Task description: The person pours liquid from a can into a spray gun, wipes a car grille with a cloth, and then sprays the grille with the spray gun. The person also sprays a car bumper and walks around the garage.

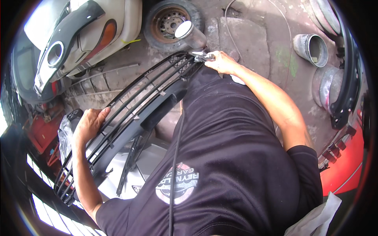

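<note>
A long black car bumper grille [136, 92] with several slats runs diagonally from the lower left to the upper middle, in front of my body. My left hand [92, 122] is closed on its outer edge, about midway along, thumb over the top slat. At the grille's far end, my right hand [223, 63] grips a spray gun [202, 57]. The gun's metal cup [193, 37], with a pale round lid, points away from me. Its nozzle is close to the grille's mesh end; whether they touch, I cannot tell. No spray is visible.
A tyre on a rusty wheel [171, 20] lies beyond the cup. Light-coloured bumpers [90, 43] are piled at the upper left. A metal bucket [311, 49] lies at the right, near a black bumper part [348, 78] and a red panel [346, 161]. A thin hose [290, 35] crosses the floor.
</note>
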The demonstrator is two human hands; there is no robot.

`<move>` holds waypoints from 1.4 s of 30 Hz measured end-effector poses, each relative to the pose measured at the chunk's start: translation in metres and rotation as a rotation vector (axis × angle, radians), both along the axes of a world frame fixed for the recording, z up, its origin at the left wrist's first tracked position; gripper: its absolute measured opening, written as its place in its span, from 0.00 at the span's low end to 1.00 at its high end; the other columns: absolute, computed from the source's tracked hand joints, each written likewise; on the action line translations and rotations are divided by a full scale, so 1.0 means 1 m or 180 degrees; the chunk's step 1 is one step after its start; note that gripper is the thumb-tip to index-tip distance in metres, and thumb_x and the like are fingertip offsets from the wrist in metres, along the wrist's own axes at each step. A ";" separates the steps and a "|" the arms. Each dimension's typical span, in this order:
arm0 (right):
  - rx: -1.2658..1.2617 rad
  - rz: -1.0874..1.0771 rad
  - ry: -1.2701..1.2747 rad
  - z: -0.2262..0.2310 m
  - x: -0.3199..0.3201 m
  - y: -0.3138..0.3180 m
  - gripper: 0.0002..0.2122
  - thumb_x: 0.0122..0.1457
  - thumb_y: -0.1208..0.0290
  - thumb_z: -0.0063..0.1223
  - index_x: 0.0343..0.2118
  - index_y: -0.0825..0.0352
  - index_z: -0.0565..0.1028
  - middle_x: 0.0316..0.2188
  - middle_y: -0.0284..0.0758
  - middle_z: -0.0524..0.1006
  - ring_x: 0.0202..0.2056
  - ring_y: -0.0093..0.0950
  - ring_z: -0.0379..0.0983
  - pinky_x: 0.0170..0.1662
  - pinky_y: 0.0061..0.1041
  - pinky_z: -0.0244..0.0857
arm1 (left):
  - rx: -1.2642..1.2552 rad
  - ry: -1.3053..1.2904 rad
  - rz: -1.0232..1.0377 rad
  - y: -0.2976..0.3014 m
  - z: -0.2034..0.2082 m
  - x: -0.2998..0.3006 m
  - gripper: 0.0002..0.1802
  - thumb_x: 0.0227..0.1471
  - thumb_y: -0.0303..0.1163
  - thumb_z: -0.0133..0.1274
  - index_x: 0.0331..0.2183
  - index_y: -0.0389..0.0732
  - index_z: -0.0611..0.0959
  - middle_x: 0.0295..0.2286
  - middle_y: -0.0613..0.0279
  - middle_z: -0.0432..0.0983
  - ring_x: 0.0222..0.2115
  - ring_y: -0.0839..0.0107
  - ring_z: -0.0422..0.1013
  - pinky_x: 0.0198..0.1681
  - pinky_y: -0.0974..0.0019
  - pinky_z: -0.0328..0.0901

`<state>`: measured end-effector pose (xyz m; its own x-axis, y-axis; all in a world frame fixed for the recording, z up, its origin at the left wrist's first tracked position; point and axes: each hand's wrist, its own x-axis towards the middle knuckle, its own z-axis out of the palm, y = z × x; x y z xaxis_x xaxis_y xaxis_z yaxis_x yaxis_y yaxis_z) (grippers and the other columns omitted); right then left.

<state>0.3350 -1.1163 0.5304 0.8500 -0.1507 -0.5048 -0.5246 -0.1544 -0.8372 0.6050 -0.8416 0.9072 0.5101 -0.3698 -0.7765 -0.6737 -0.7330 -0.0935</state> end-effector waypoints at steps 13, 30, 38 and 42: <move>0.0117 -0.0092 0.0150 -0.008 -0.013 0.004 0.25 0.60 0.59 0.57 0.55 0.74 0.75 0.26 0.45 0.82 0.23 0.35 0.82 0.36 0.35 0.75 | -0.0032 0.0037 0.0076 0.008 0.001 0.000 0.41 0.67 0.59 0.47 0.22 0.26 0.76 0.14 0.44 0.66 0.17 0.53 0.64 0.29 0.49 0.64; 0.0105 -0.0335 -0.0269 -0.004 -0.016 0.001 0.13 0.60 0.63 0.58 0.33 0.71 0.75 0.17 0.29 0.71 0.19 0.19 0.65 0.25 0.30 0.63 | 0.0007 -0.0029 -0.0065 -0.003 0.008 -0.016 0.39 0.68 0.57 0.45 0.24 0.27 0.77 0.17 0.36 0.67 0.23 0.36 0.66 0.33 0.45 0.65; 0.0183 -0.0314 -0.0020 0.002 -0.018 -0.002 0.14 0.60 0.62 0.58 0.35 0.71 0.76 0.18 0.31 0.73 0.19 0.21 0.67 0.27 0.31 0.64 | -0.0027 -0.0002 0.0134 0.006 0.004 -0.013 0.39 0.67 0.59 0.46 0.24 0.28 0.77 0.16 0.41 0.68 0.20 0.45 0.67 0.31 0.47 0.65; 0.0201 -0.0263 0.0046 0.008 -0.017 -0.004 0.14 0.60 0.61 0.58 0.36 0.71 0.77 0.19 0.32 0.74 0.20 0.22 0.68 0.28 0.31 0.65 | 0.0018 -0.0011 0.0117 0.008 0.001 -0.010 0.40 0.67 0.60 0.46 0.24 0.29 0.77 0.16 0.42 0.69 0.19 0.48 0.67 0.31 0.47 0.65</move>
<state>0.3177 -1.1206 0.5381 0.8286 -0.1875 -0.5275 -0.5453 -0.0574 -0.8362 0.5947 -0.8334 0.9082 0.5259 -0.3463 -0.7768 -0.6460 -0.7567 -0.1000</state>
